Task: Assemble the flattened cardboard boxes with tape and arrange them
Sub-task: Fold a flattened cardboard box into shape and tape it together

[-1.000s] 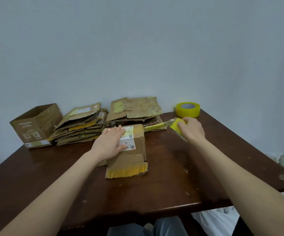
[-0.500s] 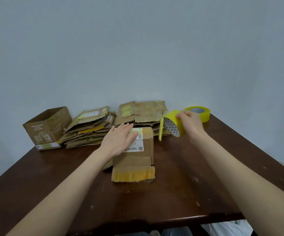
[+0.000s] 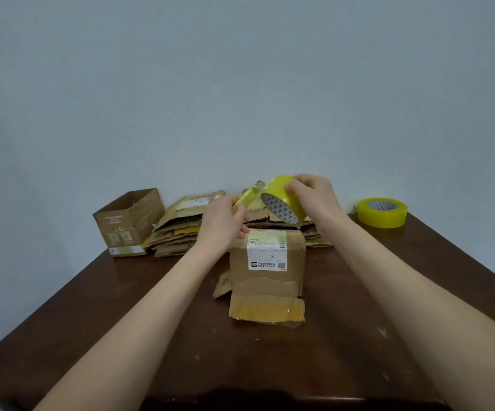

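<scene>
A small cardboard box (image 3: 267, 280) with a white label lies in the middle of the dark wooden table (image 3: 344, 351), its near flap edged with yellow tape. Above its far edge my right hand (image 3: 311, 197) grips a yellow tape roll (image 3: 284, 201). My left hand (image 3: 222, 223) pinches the loose end of tape (image 3: 247, 198) pulled from that roll. Behind them lie two stacks of flattened cardboard boxes (image 3: 181, 229), the right-hand stack mostly hidden by my hands.
An assembled open box (image 3: 127, 223) stands at the table's far left corner. A second yellow tape roll (image 3: 382, 212) lies flat at the far right corner. A plain wall rises right behind the table.
My right hand lifted the tape roll from the table up over the box. My left hand left the box top and took hold of the tape's loose end.
</scene>
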